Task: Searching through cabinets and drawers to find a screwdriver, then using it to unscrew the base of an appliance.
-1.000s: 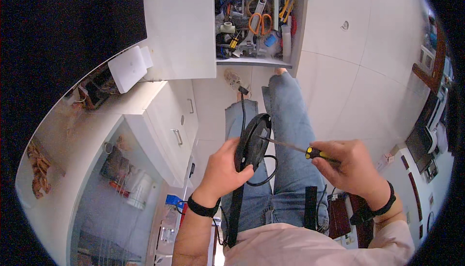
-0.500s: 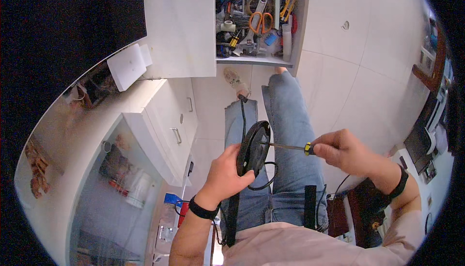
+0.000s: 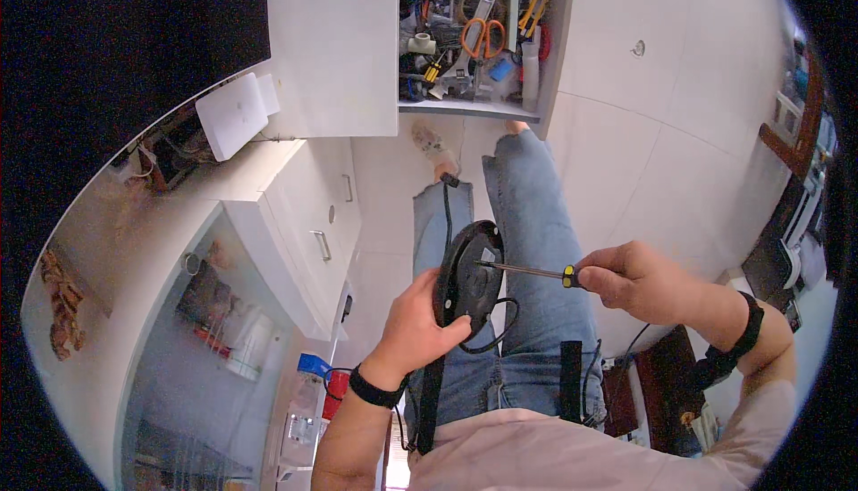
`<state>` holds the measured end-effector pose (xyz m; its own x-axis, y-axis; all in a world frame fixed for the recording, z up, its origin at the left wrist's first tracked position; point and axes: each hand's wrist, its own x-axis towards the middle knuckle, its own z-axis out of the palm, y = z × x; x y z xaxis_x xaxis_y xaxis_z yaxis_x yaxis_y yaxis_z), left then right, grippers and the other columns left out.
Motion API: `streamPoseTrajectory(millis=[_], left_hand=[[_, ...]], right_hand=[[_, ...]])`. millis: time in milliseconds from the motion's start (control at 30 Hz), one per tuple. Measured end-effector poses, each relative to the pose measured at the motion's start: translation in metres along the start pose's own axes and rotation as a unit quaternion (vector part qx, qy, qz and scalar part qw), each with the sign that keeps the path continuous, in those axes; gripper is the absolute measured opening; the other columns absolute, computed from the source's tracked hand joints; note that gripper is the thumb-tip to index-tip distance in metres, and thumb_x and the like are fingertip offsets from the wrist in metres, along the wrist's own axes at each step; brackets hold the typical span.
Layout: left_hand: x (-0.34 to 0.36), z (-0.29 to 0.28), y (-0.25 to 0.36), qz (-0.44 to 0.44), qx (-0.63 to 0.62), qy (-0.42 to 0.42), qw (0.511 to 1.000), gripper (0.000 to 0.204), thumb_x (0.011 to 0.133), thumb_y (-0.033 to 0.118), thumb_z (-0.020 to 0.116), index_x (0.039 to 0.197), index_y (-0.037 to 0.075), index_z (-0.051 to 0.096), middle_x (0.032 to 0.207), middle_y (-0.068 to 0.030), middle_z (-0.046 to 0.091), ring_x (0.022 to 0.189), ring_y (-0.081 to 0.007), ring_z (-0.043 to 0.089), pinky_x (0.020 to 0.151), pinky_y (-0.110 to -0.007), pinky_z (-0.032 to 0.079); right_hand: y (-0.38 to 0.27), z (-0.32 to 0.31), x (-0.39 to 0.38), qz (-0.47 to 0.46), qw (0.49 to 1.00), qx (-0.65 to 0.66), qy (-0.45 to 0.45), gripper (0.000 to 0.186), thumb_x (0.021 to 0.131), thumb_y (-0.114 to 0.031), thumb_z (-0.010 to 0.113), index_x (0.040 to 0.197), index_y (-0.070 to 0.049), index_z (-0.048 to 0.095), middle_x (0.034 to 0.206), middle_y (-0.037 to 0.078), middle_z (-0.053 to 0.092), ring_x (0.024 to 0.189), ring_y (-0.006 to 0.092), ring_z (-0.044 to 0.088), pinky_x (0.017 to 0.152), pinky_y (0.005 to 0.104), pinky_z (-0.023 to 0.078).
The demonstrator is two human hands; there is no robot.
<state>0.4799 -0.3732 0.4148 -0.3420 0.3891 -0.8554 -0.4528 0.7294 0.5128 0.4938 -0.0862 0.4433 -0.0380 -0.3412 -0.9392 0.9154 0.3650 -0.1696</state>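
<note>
My left hand [image 3: 413, 335] is closed round the lower left rim of a black round base [image 3: 472, 290], its thumb on the near edge. The base stands tilted above my lap, its flat face turned toward the right, with a pale label or plate near the middle. From it a black cord [image 3: 511, 317] loops down, and a plug end lies over my left leg. In my right hand [image 3: 635, 281] is a screwdriver [image 3: 532, 269] with a yellow and black handle. Its shaft points left, and the tip meets the base's face near the pale patch; whether it sits in a screw is too small to tell.
An open drawer [image 3: 469, 111] ahead holds scissors [image 3: 483, 37], a wrench, another yellow-handled screwdriver [image 3: 433, 71] and several loose parts. White cabinets [image 3: 299, 232] and a glass-fronted case [image 3: 214, 339] stand at the left. Dark wooden furniture [image 3: 661, 384] is at the lower right.
The black base has turned slightly, so more of its flat face shows. The screwdriver stays against it, and my right forearm has shifted a little outward.
</note>
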Motion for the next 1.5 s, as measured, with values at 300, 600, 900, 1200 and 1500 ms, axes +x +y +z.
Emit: streamPoseTrajectory(millis=[300, 600, 900, 1200, 1500], left_hand=[[0.000, 0.008, -0.021, 0.025, -0.033, 0.001, 0.999, 0.044, 0.065, 0.016, 0.067, 0.103, -0.002, 0.054, 0.094, -0.0204, 0.060, 0.087, -0.0347, 0.060, 0.077, -0.037, 0.048], [0.006, 0.004, -0.007, 0.038, -0.060, 0.000, 0.997, 0.044, 0.065, 0.014, 0.068, 0.104, -0.003, 0.054, 0.091, -0.0186, 0.061, 0.084, -0.0324, 0.061, 0.077, -0.036, 0.048], [-0.012, 0.006, 0.021, 0.083, -0.071, 0.031, 0.994, 0.046, 0.065, 0.014, 0.068, 0.105, -0.002, 0.053, 0.093, -0.0184, 0.062, 0.085, -0.0309, 0.062, 0.077, -0.035, 0.048], [-0.066, -0.012, 0.028, 0.191, -0.051, 0.020, 0.980, 0.047, 0.066, 0.017, 0.067, 0.107, -0.002, 0.053, 0.096, -0.0181, 0.060, 0.089, -0.0302, 0.061, 0.080, -0.034, 0.048], [-0.081, 0.017, 0.071, 0.224, -0.015, 0.016, 0.974, 0.047, 0.066, 0.017, 0.067, 0.108, -0.002, 0.053, 0.097, -0.0188, 0.060, 0.088, -0.0306, 0.061, 0.079, -0.035, 0.048]], right_hand=[[0.015, 0.009, 0.003, -0.281, 0.922, -0.241, 0.111, 0.030, 0.088, -0.027, 0.054, 0.106, -0.003, 0.059, 0.065, 0.015, 0.061, 0.050, 0.0345, 0.056, 0.047, 0.0383, 0.047], [0.003, -0.001, -0.009, -0.418, 0.700, -0.555, 0.165, 0.039, 0.078, -0.018, 0.056, 0.113, 0.000, 0.055, 0.067, 0.005, 0.049, 0.054, 0.0169, 0.056, 0.044, 0.0279, 0.043], [-0.006, 0.006, -0.050, -0.244, 0.862, -0.361, 0.260, 0.024, 0.088, -0.021, 0.050, 0.104, -0.006, 0.059, 0.076, 0.011, 0.059, 0.062, 0.0285, 0.061, 0.054, 0.0393, 0.049], [-0.006, 0.067, -0.113, -0.202, 0.929, -0.221, 0.216, 0.016, 0.087, -0.016, 0.054, 0.089, -0.002, 0.060, 0.076, 0.015, 0.063, 0.063, 0.0334, 0.060, 0.056, 0.0420, 0.048], [0.036, 0.077, -0.160, -0.262, 0.807, -0.372, 0.377, 0.014, 0.081, -0.014, 0.059, 0.091, -0.006, 0.053, 0.082, 0.012, 0.055, 0.064, 0.0326, 0.057, 0.056, 0.0403, 0.047]])
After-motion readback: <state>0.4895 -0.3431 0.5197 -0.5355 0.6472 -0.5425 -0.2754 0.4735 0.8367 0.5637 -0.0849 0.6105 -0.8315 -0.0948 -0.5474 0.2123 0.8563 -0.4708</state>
